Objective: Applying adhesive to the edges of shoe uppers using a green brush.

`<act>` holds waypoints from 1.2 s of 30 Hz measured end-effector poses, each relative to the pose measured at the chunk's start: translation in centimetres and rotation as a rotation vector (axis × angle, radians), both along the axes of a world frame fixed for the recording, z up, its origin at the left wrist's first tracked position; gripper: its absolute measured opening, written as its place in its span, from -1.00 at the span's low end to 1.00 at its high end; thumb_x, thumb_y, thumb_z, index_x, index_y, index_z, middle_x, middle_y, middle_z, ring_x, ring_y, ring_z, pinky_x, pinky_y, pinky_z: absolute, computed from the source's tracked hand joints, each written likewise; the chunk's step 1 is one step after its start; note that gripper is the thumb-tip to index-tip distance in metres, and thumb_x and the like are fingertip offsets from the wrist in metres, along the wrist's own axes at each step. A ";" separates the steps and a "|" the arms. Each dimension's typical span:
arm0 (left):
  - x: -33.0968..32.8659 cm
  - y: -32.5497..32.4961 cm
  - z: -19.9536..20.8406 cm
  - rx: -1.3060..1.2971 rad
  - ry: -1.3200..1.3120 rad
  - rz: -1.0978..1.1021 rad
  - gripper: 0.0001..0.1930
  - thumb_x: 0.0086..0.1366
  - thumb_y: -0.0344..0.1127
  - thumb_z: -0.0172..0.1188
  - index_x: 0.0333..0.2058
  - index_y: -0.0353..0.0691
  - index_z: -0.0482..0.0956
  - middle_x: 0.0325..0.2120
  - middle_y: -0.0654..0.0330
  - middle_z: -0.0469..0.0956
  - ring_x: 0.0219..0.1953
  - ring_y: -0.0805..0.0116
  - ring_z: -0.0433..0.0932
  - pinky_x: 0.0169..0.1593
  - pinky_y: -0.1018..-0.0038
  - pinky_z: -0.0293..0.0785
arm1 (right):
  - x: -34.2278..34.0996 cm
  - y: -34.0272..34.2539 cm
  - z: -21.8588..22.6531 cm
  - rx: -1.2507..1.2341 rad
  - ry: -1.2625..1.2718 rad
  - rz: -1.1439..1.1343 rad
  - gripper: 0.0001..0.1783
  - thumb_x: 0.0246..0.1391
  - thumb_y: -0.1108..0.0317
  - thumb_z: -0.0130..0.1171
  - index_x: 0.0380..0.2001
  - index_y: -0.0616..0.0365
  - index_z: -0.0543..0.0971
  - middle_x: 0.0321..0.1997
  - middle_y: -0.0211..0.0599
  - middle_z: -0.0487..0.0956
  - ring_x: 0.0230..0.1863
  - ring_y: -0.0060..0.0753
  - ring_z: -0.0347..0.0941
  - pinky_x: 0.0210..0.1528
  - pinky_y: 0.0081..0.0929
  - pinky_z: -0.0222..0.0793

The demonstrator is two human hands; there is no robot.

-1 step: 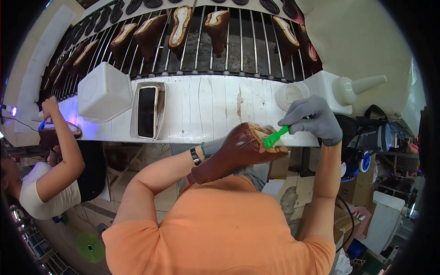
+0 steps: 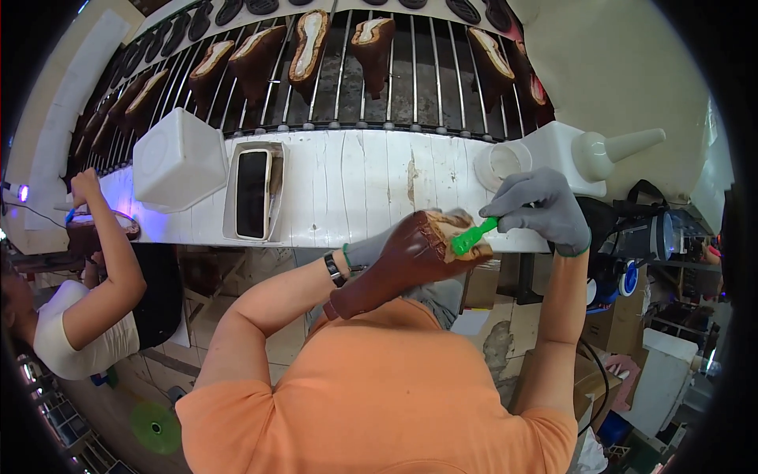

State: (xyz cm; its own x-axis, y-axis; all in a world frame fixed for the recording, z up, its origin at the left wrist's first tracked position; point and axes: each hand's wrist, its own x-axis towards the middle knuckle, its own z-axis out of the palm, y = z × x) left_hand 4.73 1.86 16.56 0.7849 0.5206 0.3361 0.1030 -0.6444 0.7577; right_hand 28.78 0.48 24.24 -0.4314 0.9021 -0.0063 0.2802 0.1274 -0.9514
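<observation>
A brown leather boot upper point(image 2: 395, 265) is held tilted in front of my chest, its pale, unsoled bottom turned up and to the right. My left hand point(image 2: 367, 251), in a grey glove, holds it from behind; most of those fingers are hidden by the boot. In a pinch, my grey-gloved right hand point(image 2: 546, 209) grips a green brush point(image 2: 474, 235). The brush's head lies against the boot's bottom, and its bristles cannot be made out.
Behind the white bench point(image 2: 355, 189), a roller rack point(image 2: 434, 71) carries several boot uppers. On the bench are a white box point(image 2: 180, 158), a phone point(image 2: 253, 193) in a tray, a round dish point(image 2: 503, 163) and a spouted white bottle point(image 2: 564, 154). A co-worker point(image 2: 99, 308) sits at left.
The boot upper has shifted very slightly to the left. The brush stays against its bottom, and both hands keep their hold.
</observation>
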 end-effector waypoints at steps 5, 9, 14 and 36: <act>0.4 1.1 -2.8 -0.207 -0.172 0.163 -0.65 0.18 -0.17 0.39 -0.09 -0.14 0.62 -0.18 0.18 0.66 -0.09 0.31 0.64 0.05 0.43 0.55 | -1.4 -2.3 1.4 -0.011 -0.039 -0.262 -0.71 -0.27 0.55 0.43 -0.33 0.29 0.74 -0.45 -0.20 0.64 -0.43 -0.48 0.52 -0.37 -0.55 0.36; -1.2 3.2 -4.8 -0.835 -0.309 -0.100 -0.62 0.40 -0.27 0.10 0.13 -0.26 0.37 0.03 0.18 0.49 0.09 0.45 0.46 0.19 0.49 0.41 | -1.8 -2.4 1.8 0.035 -0.016 -0.296 -0.72 -0.22 0.57 0.41 -0.30 0.29 0.73 -0.44 -0.20 0.64 -0.42 -0.49 0.52 -0.36 -0.56 0.37; -1.7 5.1 -5.6 -1.212 -0.386 -0.377 -0.41 0.43 -0.29 0.08 0.35 -0.27 0.12 0.29 0.07 0.29 0.30 0.35 0.32 0.36 0.43 0.27 | -1.7 -2.3 2.1 0.032 -0.095 -0.249 -0.72 -0.19 0.58 0.40 -0.29 0.29 0.73 -0.43 -0.19 0.65 -0.41 -0.49 0.53 -0.36 -0.56 0.38; -1.1 2.6 -6.4 -1.080 -0.005 -0.340 -0.41 0.45 -0.18 0.05 0.36 -0.20 0.12 0.34 0.15 0.21 0.35 0.42 0.22 0.41 0.48 0.12 | 1.0 1.6 0.2 -0.083 0.004 0.158 -0.72 -0.17 0.50 0.47 -0.28 0.27 0.73 -0.45 -0.27 0.67 -0.44 -0.50 0.52 -0.34 -0.53 0.38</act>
